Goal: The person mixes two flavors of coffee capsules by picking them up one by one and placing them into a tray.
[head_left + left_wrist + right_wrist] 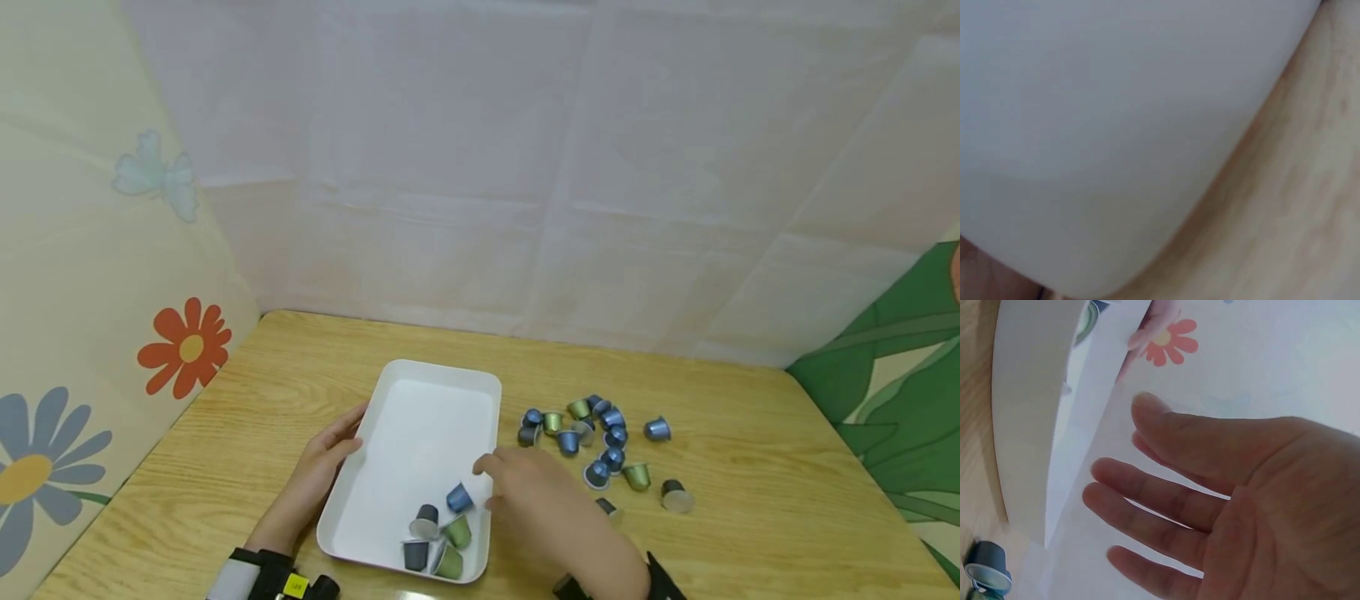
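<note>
A white rectangular tray [420, 433] sits on the wooden table, several coffee capsules gathered in its near end. Among these are a blue capsule [459, 497], green ones including this green capsule [457, 531], and a dark capsule [416, 554]. My left hand [315, 475] holds the tray's left side, thumb at the rim, other fingers partly hidden by the wall. Over the tray's right rim is my right hand [536, 492], close to the blue capsule. In the right wrist view the right hand's fingers [1160, 494] are loosely spread and hold nothing.
Right of the tray lies a loose group of blue, green and dark capsules [568, 442]. A lone blue capsule [657, 429] and a dark capsule [677, 497] lie farther right. Pale cloth [525, 208] hangs along the wooden table's [750, 467] back edge.
</note>
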Motion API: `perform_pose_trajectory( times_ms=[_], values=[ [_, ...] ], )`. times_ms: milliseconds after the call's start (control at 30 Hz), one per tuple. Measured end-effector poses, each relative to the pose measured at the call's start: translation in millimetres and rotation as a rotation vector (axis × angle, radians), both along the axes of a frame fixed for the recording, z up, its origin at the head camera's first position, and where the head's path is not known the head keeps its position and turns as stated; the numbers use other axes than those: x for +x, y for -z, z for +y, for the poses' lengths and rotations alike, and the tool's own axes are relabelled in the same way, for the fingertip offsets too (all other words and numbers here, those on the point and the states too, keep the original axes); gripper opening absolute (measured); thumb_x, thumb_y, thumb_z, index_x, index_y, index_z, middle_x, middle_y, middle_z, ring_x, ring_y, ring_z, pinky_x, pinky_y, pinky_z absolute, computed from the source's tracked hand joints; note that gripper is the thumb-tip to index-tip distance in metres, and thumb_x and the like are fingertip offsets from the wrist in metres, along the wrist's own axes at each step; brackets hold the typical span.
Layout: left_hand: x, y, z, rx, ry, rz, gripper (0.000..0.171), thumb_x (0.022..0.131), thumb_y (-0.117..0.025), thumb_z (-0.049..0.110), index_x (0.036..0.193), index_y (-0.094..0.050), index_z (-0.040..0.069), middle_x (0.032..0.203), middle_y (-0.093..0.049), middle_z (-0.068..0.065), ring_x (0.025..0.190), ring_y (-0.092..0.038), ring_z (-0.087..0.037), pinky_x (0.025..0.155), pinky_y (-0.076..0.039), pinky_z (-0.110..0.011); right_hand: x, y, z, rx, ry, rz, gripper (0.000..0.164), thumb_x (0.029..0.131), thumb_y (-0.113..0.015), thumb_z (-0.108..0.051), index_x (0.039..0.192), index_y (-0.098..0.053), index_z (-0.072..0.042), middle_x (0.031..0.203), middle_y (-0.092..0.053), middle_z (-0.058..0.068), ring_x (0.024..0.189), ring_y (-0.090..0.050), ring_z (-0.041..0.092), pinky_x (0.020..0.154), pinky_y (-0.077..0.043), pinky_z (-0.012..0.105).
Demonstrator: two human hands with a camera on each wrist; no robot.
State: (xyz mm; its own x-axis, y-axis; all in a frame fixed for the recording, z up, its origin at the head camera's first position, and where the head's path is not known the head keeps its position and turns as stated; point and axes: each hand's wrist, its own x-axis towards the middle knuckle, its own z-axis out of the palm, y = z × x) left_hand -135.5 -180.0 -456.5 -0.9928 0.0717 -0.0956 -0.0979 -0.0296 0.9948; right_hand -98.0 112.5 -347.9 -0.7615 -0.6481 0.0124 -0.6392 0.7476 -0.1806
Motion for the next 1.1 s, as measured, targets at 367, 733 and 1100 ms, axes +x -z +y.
perform_pose_trajectory(
  times_ms=[367,733,1100],
  values=[
    [-0.8,1.2,0,0.007,0.006,0.012,0.053,0.101,-0.044,0.006,0.153,-0.035,0.004,0.157,-0.033,-0.016,0.139,-0.035,-0.03,0.092,-0.045,-0.018,-3.0,-16.7,26,-0.073,0.205,-0.227,0.038,0.084,-0.079,-0.016,0.119,-0.068,-0.011,0.116,-0.068,0.006,0.104,-0.064,0.027,0.084,-0.053,0.046],
    [1.7,1.2,-2,0.017,0.004,0.006,0.053,0.102,-0.045,0.006,0.153,-0.035,0.005,0.157,-0.033,-0.016,0.138,-0.036,-0.03,0.091,-0.045,-0.019,-17.2,-14.3,48,-0.051,0.369,-0.334,0.039,0.077,-0.085,-0.014,0.113,-0.07,-0.013,0.119,-0.065,0.01,0.108,-0.061,0.033,0.087,-0.051,0.051],
    [-0.9,2.1,-1,0.013,0.002,-0.009,0.053,0.101,-0.043,0.006,0.153,-0.035,0.007,0.157,-0.034,-0.014,0.138,-0.036,-0.029,0.092,-0.045,-0.019,-33.7,-9.4,69,-0.05,0.437,-0.423,0.043,0.073,-0.085,-0.007,0.113,-0.068,-0.006,0.106,-0.065,0.012,0.096,-0.062,0.03,0.079,-0.053,0.046]
  ],
)
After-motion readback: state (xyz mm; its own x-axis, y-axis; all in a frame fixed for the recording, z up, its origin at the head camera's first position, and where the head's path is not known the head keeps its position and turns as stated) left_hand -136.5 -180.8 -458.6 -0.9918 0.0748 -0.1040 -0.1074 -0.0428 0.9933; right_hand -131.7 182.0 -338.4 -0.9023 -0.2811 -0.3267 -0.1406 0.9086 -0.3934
